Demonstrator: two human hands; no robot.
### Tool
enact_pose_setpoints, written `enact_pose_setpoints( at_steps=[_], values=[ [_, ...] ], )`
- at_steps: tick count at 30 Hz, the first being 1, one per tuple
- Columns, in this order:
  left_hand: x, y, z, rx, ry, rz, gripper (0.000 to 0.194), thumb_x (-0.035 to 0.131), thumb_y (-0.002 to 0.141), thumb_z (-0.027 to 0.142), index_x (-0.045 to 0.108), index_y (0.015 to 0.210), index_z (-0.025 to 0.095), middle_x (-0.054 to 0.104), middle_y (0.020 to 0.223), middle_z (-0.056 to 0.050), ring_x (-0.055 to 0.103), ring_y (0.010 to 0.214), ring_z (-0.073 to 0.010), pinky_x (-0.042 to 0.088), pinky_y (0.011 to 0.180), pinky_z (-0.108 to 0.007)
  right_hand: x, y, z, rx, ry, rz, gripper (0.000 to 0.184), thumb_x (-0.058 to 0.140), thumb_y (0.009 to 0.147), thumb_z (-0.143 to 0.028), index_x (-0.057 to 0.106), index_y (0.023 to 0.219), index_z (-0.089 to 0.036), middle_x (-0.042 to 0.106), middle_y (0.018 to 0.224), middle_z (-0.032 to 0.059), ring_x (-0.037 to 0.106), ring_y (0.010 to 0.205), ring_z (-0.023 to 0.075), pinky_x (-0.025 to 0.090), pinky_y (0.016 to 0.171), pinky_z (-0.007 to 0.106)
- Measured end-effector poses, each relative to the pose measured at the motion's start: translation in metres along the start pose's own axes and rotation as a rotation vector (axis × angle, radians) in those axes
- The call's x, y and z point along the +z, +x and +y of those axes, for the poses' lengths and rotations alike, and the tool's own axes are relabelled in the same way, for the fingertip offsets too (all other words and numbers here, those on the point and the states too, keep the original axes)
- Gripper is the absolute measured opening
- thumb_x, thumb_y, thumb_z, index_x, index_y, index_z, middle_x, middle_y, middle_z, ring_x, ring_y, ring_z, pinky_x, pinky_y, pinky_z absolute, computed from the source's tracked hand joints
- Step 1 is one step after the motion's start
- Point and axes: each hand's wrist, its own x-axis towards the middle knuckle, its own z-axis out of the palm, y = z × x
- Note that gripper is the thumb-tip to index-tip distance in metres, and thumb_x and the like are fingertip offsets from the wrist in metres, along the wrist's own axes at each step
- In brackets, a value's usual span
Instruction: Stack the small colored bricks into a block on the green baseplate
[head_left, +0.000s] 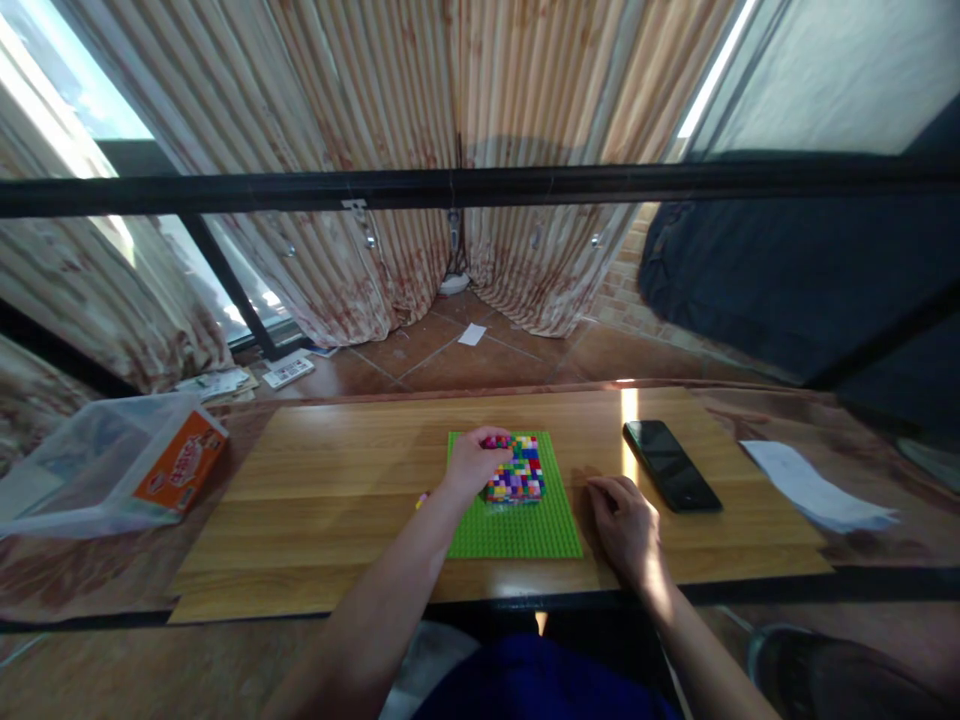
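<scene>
A square block of small multicoloured building bricks (517, 478) stands on a green studded baseplate (517, 535) in the middle of the wooden board. My left hand (478, 460) reaches over the baseplate's left side, its bent fingers touching the far left corner of the block. Whatever those closed fingertips may hold is hidden. To the right of the baseplate, my right hand (626, 525) rests on the board, fingers curled in, with nothing seen in them. A few tiny loose bricks (422, 499) lie left of the baseplate, partly behind my left forearm.
A black phone (671, 465) lies beyond my right hand, with white paper (817, 485) farther right. At the left stands a clear plastic box (97, 470) with an orange label. A dark metal bar (480, 187) crosses in front of the curtains.
</scene>
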Motion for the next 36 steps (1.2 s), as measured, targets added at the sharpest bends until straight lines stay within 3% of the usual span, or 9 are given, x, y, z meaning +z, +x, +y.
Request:
enact_pose_setpoints(
  at_steps=[5, 11, 15, 20, 28, 32, 36],
  values=[
    [-0.028, -0.011, 0.006, 0.134, -0.05, 0.093, 0.039, 0.075, 0.063, 0.013, 0.071, 0.101, 0.016, 0.072, 0.107, -0.009, 0.065, 0.096, -0.0186, 0.049, 0.093, -0.035, -0.001, 0.001, 0.001, -0.034, -0.018, 0.005, 0.031, 0.049, 0.091, -0.037, 0.073, 0.087, -0.018, 0.072, 0.092, 0.0082, 0.067, 0.078, 0.0188, 0.049, 0.07, 0.028],
    [-0.103, -0.046, -0.007, 0.147, 0.171, 0.182, 0.02, 0.063, 0.072, 0.017, 0.072, 0.091, 0.018, 0.074, 0.095, -0.005, 0.067, 0.089, -0.0164, 0.051, 0.091, -0.035, -0.002, 0.001, 0.003, -0.048, -0.035, 0.015, 0.033, 0.049, 0.09, -0.04, 0.074, 0.086, -0.017, 0.072, 0.09, 0.0085, 0.067, 0.076, 0.0189, 0.049, 0.067, 0.028],
    [-0.13, -0.082, -0.024, 0.138, 0.415, 0.156, 0.021, 0.064, 0.073, 0.02, 0.072, 0.092, 0.017, 0.074, 0.09, -0.005, 0.067, 0.084, -0.018, 0.053, 0.084, -0.034, -0.001, 0.001, 0.005, -0.059, -0.052, 0.019, 0.034, 0.049, 0.09, -0.04, 0.074, 0.086, -0.018, 0.072, 0.09, 0.0079, 0.067, 0.075, 0.0188, 0.049, 0.066, 0.027],
    [-0.122, -0.112, -0.027, 0.179, 0.639, 0.112, 0.018, 0.059, 0.077, 0.014, 0.07, 0.09, 0.02, 0.073, 0.091, -0.004, 0.066, 0.085, -0.0169, 0.051, 0.081, -0.031, -0.001, 0.001, 0.007, -0.071, -0.086, 0.023, 0.037, 0.048, 0.09, -0.042, 0.074, 0.085, -0.017, 0.073, 0.089, 0.0079, 0.067, 0.072, 0.019, 0.047, 0.062, 0.027],
    [-0.105, -0.113, -0.03, 0.214, 0.965, 0.188, 0.008, 0.06, 0.082, 0.019, 0.068, 0.083, 0.019, 0.068, 0.087, -0.006, 0.063, 0.087, -0.0206, 0.047, 0.081, -0.035, 0.001, -0.001, 0.01, -0.084, -0.091, 0.027, 0.036, 0.048, 0.092, -0.042, 0.074, 0.087, -0.018, 0.073, 0.092, 0.0084, 0.067, 0.074, 0.0193, 0.048, 0.065, 0.028],
    [-0.104, -0.113, -0.034, 0.22, 0.958, 0.209, 0.015, 0.053, 0.086, 0.016, 0.067, 0.083, 0.02, 0.068, 0.089, -0.006, 0.062, 0.088, -0.0207, 0.046, 0.084, -0.037, 0.002, -0.001, 0.011, -0.091, -0.078, 0.028, 0.037, 0.047, 0.092, -0.043, 0.073, 0.087, -0.018, 0.072, 0.091, 0.008, 0.067, 0.074, 0.0187, 0.049, 0.065, 0.028],
    [-0.104, -0.114, -0.03, 0.251, 0.712, 0.226, 0.016, 0.049, 0.09, 0.022, 0.065, 0.086, 0.02, 0.068, 0.09, -0.004, 0.063, 0.088, -0.0188, 0.049, 0.082, -0.034, 0.002, -0.001, 0.011, -0.095, -0.063, 0.025, 0.037, 0.047, 0.092, -0.043, 0.073, 0.088, -0.018, 0.072, 0.091, 0.0079, 0.067, 0.074, 0.0185, 0.049, 0.066, 0.028]
  ],
)
